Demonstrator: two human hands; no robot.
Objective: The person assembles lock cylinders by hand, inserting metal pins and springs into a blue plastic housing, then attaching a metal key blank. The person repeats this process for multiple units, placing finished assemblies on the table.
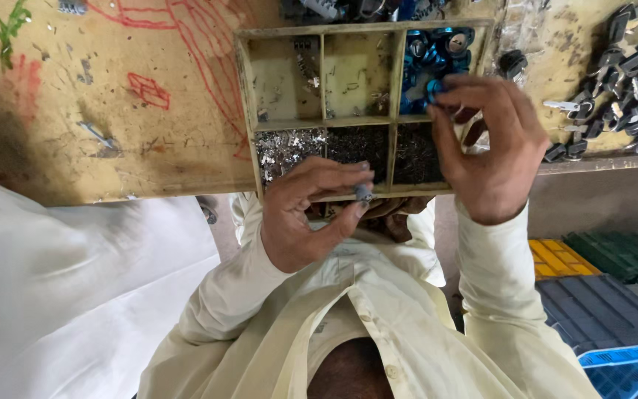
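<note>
Grey small part pinched, shape unclear

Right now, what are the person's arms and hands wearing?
Both arms are covered in long, loose, pale cream-yellow sleeves: the left sleeve and the right sleeve end at plain cuffs by the wrists. The left hand and right hand are bare, with no gloves, rings or watch showing.
</note>
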